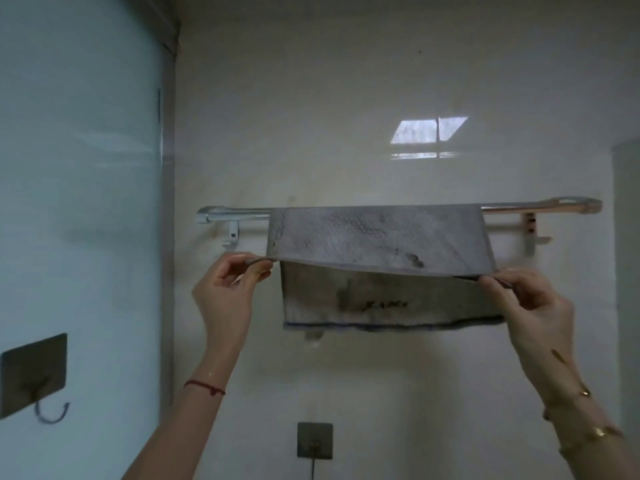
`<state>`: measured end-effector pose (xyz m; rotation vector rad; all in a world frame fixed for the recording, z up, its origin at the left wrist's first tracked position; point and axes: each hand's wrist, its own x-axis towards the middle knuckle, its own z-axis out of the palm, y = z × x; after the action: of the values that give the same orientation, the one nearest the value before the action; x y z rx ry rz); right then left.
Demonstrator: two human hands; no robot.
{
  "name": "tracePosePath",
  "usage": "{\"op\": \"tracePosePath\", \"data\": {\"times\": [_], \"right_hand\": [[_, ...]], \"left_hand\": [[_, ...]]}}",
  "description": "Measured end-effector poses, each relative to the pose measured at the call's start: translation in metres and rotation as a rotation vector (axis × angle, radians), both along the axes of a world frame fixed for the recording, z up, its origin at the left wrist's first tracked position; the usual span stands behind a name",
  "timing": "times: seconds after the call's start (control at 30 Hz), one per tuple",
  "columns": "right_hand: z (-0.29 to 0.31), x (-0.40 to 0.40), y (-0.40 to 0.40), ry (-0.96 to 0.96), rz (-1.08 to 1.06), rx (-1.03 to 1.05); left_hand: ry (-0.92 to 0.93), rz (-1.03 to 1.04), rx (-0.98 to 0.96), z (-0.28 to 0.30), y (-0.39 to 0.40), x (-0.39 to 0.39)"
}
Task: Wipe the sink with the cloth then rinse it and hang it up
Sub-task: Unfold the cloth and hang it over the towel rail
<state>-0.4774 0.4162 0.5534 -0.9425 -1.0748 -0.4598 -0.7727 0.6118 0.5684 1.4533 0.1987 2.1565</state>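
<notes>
A grey, stained cloth lies draped over a metal towel rail fixed to the cream wall. Its front half is stretched out toward me; the back half hangs down behind with a dark hem at the bottom. My left hand pinches the front lower left corner of the cloth. At the front lower right corner, my right hand pinches the cloth between thumb and fingers. The sink is out of view.
A square adhesive hook sticks to the pale glass panel at the left. Another square hook sits low on the wall under the cloth. The rail's right bracket juts out near a grey edge at the far right.
</notes>
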Motion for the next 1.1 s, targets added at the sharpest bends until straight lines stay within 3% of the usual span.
{"op": "tracePosePath", "data": {"times": [0.27, 0.33, 0.43, 0.53, 0.67, 0.77, 0.97, 1.1], "right_hand": [[-0.030, 0.006, 0.003, 0.031, 0.099, -0.040], [-0.030, 0.008, 0.004, 0.137, 0.207, -0.037], [-0.027, 0.012, 0.009, 0.262, 0.220, -0.011], [-0.020, 0.020, 0.017, 0.282, 0.115, -0.081], [-0.013, 0.023, 0.025, 0.239, 0.103, -0.181], [-0.018, 0.022, 0.025, 0.182, 0.054, -0.180], [-0.032, 0.021, 0.027, 0.138, -0.072, -0.207], [-0.034, 0.015, 0.028, 0.202, -0.025, -0.151]], "left_hand": [[0.166, 0.033, -0.027, -0.046, -0.001, 0.004], [0.255, 0.080, -0.001, -0.047, -0.002, 0.008], [0.356, -0.032, -0.028, -0.049, 0.000, 0.015], [0.232, -0.249, -0.204, -0.046, -0.004, 0.024], [0.109, -0.322, -0.348, -0.034, -0.007, 0.036], [0.077, -0.337, -0.357, -0.030, -0.008, 0.038], [0.038, -0.156, -0.313, -0.052, -0.014, 0.042], [0.040, -0.226, -0.284, -0.058, -0.018, 0.043]]}}
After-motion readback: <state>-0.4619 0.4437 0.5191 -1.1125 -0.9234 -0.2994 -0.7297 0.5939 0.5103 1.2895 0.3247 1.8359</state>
